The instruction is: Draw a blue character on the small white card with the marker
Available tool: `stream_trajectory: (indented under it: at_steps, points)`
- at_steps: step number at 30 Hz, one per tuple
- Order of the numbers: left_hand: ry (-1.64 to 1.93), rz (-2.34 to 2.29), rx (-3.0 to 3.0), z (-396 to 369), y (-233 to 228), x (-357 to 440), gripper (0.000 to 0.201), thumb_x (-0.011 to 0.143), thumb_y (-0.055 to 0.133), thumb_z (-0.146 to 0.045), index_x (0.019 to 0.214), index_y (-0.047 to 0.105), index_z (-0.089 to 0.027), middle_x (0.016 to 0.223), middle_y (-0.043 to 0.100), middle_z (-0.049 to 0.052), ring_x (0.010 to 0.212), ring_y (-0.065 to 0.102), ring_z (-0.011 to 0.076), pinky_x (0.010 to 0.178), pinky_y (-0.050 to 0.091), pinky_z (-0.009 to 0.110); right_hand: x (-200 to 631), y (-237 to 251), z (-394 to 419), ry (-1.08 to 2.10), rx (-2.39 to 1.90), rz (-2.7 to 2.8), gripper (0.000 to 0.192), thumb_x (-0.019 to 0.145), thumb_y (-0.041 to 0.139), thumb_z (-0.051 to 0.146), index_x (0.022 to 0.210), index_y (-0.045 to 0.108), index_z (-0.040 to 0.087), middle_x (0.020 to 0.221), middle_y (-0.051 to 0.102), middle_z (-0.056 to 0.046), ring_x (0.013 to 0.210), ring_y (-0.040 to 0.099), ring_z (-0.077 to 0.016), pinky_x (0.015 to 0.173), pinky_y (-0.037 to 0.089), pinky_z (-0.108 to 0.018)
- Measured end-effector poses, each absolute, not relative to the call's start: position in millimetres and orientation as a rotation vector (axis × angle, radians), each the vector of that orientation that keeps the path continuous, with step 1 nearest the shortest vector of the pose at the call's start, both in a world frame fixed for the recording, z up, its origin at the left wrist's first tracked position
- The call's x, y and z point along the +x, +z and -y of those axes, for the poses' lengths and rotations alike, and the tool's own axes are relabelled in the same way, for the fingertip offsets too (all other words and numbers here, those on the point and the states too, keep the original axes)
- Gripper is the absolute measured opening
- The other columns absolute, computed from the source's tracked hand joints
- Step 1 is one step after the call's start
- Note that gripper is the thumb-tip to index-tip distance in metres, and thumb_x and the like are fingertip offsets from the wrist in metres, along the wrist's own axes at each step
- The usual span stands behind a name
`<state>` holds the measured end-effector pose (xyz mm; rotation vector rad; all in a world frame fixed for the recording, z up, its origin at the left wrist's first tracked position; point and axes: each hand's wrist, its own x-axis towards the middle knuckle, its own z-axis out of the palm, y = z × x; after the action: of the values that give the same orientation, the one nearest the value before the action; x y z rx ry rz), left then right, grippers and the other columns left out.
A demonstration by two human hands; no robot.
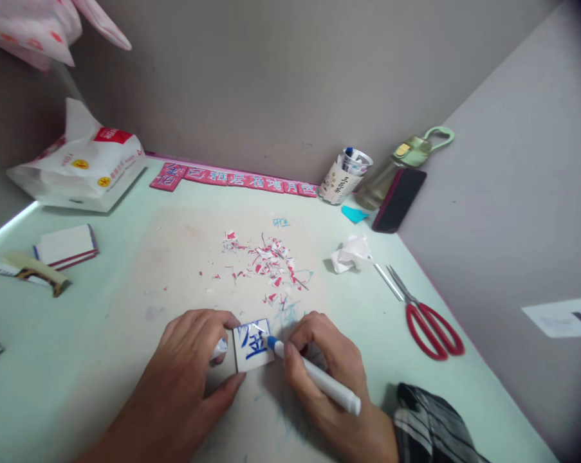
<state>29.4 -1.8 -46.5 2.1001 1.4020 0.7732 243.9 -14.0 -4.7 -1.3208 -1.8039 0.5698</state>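
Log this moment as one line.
left hand steadies small white square tile | right hand inks it, blue-tipped white marker | red-handled scissors right

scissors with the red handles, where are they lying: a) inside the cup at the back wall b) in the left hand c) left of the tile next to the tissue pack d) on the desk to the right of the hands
d: the scissors lie flat on the desk, out to the right of the right hand, which holds a marker on the small tile; neither hand touches them.
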Motion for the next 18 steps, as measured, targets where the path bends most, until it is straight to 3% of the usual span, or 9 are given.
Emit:
stream_trajectory:
  at_steps: [18]
  points:
    - [0.76, -1.398, 2.084, 1.3, -42.8, 29.9, 0.028, 0.082, 0.062, -0.028, 0.11, 0.057, -0.029, 0.117, 0.065, 0.003, 0.109, 0.06, 0.0281, 0.086, 0.053, 0.041, 239.0, -1.1, 5.4, 0.657, -1.364, 1.746, 0.017, 0.093, 0.058, 0.023, 0.077, 0.056, 0.021, 0.07, 0.06, 0.0, 0.064, 0.053, -0.0154, 0.062, 0.042, -0.029]
